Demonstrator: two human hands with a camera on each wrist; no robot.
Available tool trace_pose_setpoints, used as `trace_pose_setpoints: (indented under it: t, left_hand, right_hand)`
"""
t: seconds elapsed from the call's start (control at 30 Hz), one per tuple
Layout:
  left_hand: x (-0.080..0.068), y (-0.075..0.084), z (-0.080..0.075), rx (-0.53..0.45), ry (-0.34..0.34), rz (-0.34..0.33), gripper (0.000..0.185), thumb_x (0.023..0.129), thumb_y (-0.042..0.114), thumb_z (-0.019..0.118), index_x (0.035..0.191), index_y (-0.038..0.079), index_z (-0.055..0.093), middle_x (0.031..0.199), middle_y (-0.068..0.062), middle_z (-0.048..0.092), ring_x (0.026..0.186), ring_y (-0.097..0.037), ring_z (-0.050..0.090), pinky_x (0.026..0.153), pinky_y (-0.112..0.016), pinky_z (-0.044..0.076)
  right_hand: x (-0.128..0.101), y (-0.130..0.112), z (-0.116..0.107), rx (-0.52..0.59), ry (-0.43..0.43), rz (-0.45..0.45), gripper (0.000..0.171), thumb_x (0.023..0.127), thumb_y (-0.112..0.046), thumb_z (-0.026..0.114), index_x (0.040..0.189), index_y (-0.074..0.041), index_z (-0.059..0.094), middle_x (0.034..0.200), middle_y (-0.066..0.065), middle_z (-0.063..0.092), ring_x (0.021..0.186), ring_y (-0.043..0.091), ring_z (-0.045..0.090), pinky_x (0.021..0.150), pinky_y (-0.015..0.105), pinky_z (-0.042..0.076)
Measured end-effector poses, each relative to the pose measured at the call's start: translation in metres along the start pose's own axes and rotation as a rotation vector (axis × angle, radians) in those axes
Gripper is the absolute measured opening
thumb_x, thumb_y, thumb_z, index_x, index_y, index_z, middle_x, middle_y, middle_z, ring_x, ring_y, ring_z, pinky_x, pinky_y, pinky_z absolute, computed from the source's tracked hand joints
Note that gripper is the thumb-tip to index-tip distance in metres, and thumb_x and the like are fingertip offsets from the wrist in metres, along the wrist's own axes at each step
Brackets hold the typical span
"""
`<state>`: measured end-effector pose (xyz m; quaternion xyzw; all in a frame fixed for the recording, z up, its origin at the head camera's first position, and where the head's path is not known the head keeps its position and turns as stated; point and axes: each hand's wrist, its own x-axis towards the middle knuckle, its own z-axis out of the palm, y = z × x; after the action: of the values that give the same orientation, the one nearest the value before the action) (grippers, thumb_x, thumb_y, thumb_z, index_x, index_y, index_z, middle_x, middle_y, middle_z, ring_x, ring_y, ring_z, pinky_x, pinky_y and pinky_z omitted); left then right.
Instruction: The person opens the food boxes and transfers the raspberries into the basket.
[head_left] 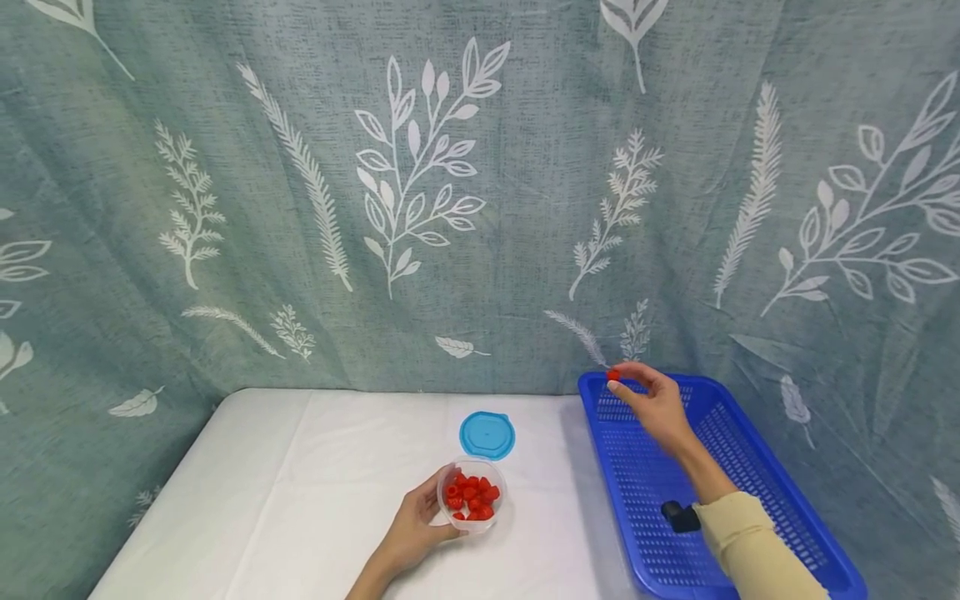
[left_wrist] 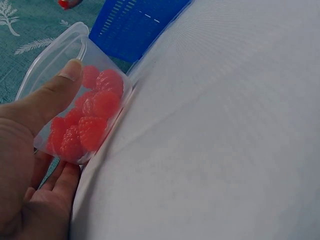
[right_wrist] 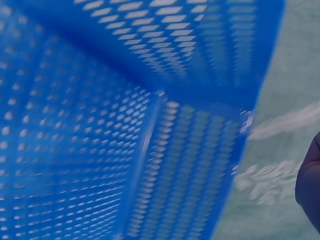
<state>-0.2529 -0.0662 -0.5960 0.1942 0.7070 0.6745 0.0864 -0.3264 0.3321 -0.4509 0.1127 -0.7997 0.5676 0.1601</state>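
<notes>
My left hand (head_left: 414, 525) grips a clear round plastic tub (head_left: 501, 502) from its left side, thumb along the near wall in the head view. Several red raspberries (left_wrist: 92, 132) lie inside the tub, seen through its wall in the left wrist view. Over the far left corner of a blue perforated basket (head_left: 626, 500), my right hand (head_left: 663, 408) pinches a single raspberry (head_left: 614, 374) between thumb and fingertips. In the right wrist view only a dark edge of that hand (right_wrist: 310, 185) shows, and the raspberry is out of frame.
A light blue lid (head_left: 487, 435) lies on the white-covered table (head_left: 337, 458) just beyond the tub. The basket occupies the right side of the table. Behind everything hangs a green curtain (head_left: 525, 208) with white leaf patterns.
</notes>
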Motion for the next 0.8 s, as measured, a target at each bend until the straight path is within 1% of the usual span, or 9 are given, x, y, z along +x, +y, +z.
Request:
trace_pose_setpoints:
  t: [0.13, 0.17, 0.2, 0.3, 0.37, 0.43, 0.53, 0.63, 0.8]
  left_hand:
    - [0.0, 0.0, 0.0, 0.005, 0.007, -0.01, 0.088, 0.082, 0.014, 0.086, 0.157, 0.017, 0.04, 0.159, -0.007, 0.044, 0.151, -0.028, 0.033, 0.119, -0.027, 0.036]
    - [0.0, -0.001, 0.0, 0.007, 0.007, -0.008, 0.088, 0.082, 0.014, 0.086, 0.157, 0.017, 0.04, 0.159, -0.007, 0.044, 0.151, -0.028, 0.034, 0.119, -0.027, 0.036]
    - [0.0, -0.001, 0.0, 0.009, 0.008, -0.004, 0.088, 0.081, 0.014, 0.086, 0.157, 0.017, 0.04, 0.159, -0.007, 0.044, 0.151, -0.029, 0.034, 0.119, -0.027, 0.036]
    - [0.0, -0.002, -0.001, 0.013, 0.01, 0.001, 0.088, 0.081, 0.014, 0.086, 0.156, 0.018, 0.04, 0.158, -0.005, 0.045, 0.151, -0.027, 0.034, 0.119, -0.026, 0.035]
    - [0.001, -0.002, -0.001, 0.015, 0.009, 0.008, 0.088, 0.081, 0.014, 0.086, 0.156, 0.018, 0.04, 0.158, -0.005, 0.045, 0.151, -0.027, 0.034, 0.119, -0.025, 0.035]
    - [0.001, -0.002, -0.001, 0.015, 0.009, 0.007, 0.088, 0.081, 0.014, 0.086, 0.156, 0.019, 0.041, 0.158, -0.004, 0.045, 0.151, -0.026, 0.034, 0.119, -0.024, 0.035]
    - [0.0, -0.002, -0.001, 0.013, 0.011, 0.003, 0.089, 0.081, 0.014, 0.087, 0.156, 0.018, 0.04, 0.157, -0.006, 0.047, 0.151, -0.027, 0.035, 0.118, -0.024, 0.035]
    - [0.0, -0.002, -0.001, 0.015, 0.012, -0.004, 0.09, 0.081, 0.014, 0.087, 0.157, 0.018, 0.04, 0.157, -0.006, 0.047, 0.15, -0.028, 0.035, 0.117, -0.024, 0.036]
    - [0.0, -0.001, -0.001, -0.002, 0.011, 0.005, 0.091, 0.08, 0.01, 0.087, 0.157, 0.014, 0.038, 0.158, -0.009, 0.046, 0.15, -0.03, 0.035, 0.117, -0.023, 0.036]
  right_hand:
    - [0.003, 0.02, -0.005, -0.037, 0.007, 0.03, 0.04, 0.095, -0.016, 0.073, 0.126, 0.007, 0.064, 0.111, -0.011, 0.069, 0.101, -0.004, 0.06, 0.073, 0.011, 0.053]
    - [0.003, 0.025, -0.006, -0.052, 0.006, 0.037, 0.039, 0.095, -0.016, 0.074, 0.125, 0.006, 0.065, 0.112, -0.008, 0.07, 0.101, -0.004, 0.06, 0.074, 0.011, 0.053]
    - [0.003, 0.03, -0.008, -0.068, 0.003, 0.045, 0.039, 0.094, -0.016, 0.074, 0.125, 0.006, 0.065, 0.113, -0.004, 0.071, 0.105, -0.005, 0.06, 0.079, 0.011, 0.053]
    - [0.003, 0.043, -0.013, -0.125, -0.013, 0.075, 0.039, 0.094, -0.017, 0.074, 0.126, 0.004, 0.066, 0.118, 0.01, 0.072, 0.105, -0.007, 0.058, 0.085, 0.01, 0.05]
    - [0.003, 0.05, -0.016, -0.163, -0.023, 0.098, 0.04, 0.094, -0.02, 0.075, 0.126, 0.002, 0.067, 0.12, 0.016, 0.071, 0.104, -0.01, 0.057, 0.088, 0.013, 0.048]
    - [0.002, 0.057, -0.019, -0.201, -0.033, 0.12, 0.041, 0.094, -0.023, 0.076, 0.126, 0.001, 0.067, 0.121, 0.017, 0.071, 0.103, -0.012, 0.055, 0.091, 0.016, 0.046]
    - [0.001, 0.064, -0.023, -0.225, -0.049, 0.144, 0.041, 0.093, -0.025, 0.077, 0.124, 0.002, 0.069, 0.117, 0.014, 0.072, 0.101, -0.012, 0.054, 0.091, 0.017, 0.047]
    - [0.0, 0.07, -0.025, -0.221, -0.061, 0.153, 0.04, 0.091, -0.021, 0.078, 0.12, 0.006, 0.069, 0.113, 0.012, 0.074, 0.098, -0.011, 0.057, 0.086, 0.012, 0.048]
    - [0.0, 0.081, -0.026, -0.213, -0.066, 0.182, 0.038, 0.089, -0.015, 0.08, 0.117, 0.009, 0.07, 0.111, 0.016, 0.075, 0.094, -0.011, 0.058, 0.082, 0.007, 0.045]
